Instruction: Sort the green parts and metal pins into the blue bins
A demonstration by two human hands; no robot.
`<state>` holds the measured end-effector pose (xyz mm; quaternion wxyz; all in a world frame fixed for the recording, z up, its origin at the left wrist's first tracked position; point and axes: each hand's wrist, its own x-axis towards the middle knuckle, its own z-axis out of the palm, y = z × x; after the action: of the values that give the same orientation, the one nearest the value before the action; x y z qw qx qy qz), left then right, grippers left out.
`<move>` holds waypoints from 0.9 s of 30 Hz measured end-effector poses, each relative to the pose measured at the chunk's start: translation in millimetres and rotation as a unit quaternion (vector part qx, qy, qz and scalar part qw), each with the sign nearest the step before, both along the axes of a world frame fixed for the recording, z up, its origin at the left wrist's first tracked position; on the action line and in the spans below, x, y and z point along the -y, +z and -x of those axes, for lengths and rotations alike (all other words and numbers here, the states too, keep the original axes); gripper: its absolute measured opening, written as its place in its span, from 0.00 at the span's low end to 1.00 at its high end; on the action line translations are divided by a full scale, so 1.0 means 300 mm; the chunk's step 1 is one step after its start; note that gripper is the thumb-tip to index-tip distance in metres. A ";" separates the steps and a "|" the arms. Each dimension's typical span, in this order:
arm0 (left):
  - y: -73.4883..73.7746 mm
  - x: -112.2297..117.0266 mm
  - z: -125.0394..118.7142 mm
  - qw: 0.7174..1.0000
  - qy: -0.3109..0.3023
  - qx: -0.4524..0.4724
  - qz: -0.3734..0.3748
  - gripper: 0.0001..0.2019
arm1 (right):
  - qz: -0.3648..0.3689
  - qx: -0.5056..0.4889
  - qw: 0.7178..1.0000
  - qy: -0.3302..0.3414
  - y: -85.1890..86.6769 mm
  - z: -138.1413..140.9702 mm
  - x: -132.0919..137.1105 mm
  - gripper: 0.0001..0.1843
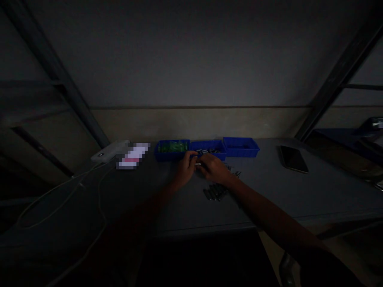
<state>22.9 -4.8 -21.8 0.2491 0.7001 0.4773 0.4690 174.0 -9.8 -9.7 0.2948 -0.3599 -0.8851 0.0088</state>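
Observation:
The scene is very dim. My left hand (186, 167) and my right hand (213, 168) meet over the table just in front of the middle blue tray (209, 148). Both have their fingers curled together around a small metal piece (198, 163) held between them. A row of small dark cylindrical parts (214, 193) lies on the table under my right wrist. A few more small parts (235, 172) lie scattered to the right of my right hand. The middle tray holds several dark parts.
A blue tray with green pieces (172, 149) stands left of the middle one, another blue tray (241, 146) right of it. A dark phone (293, 158) lies far right. A white device (109, 152) with a cable (60, 199) sits at left.

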 end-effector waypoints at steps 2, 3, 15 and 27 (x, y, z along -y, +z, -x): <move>0.004 -0.001 -0.001 1.000 0.001 0.001 -0.006 0.11 | 0.000 -0.003 1.000 -0.016 0.004 -0.008 0.001 0.11; 0.007 -0.002 0.001 1.000 -0.002 0.004 -0.013 0.11 | 0.001 -0.006 1.000 -0.027 0.007 -0.011 0.000 0.12; 0.023 0.006 0.017 0.995 -0.043 -0.063 -0.062 0.10 | 0.022 -0.054 0.996 -0.069 0.001 -0.012 -0.004 0.15; 0.038 0.013 0.015 0.993 0.008 -0.107 -0.044 0.21 | -0.035 -0.016 0.998 -0.053 0.023 -0.015 0.016 0.12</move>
<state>18.5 -8.7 -10.5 0.1615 0.7526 0.4856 0.4145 178.6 -14.4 -2.8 0.3217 -0.3955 -0.8597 -0.0322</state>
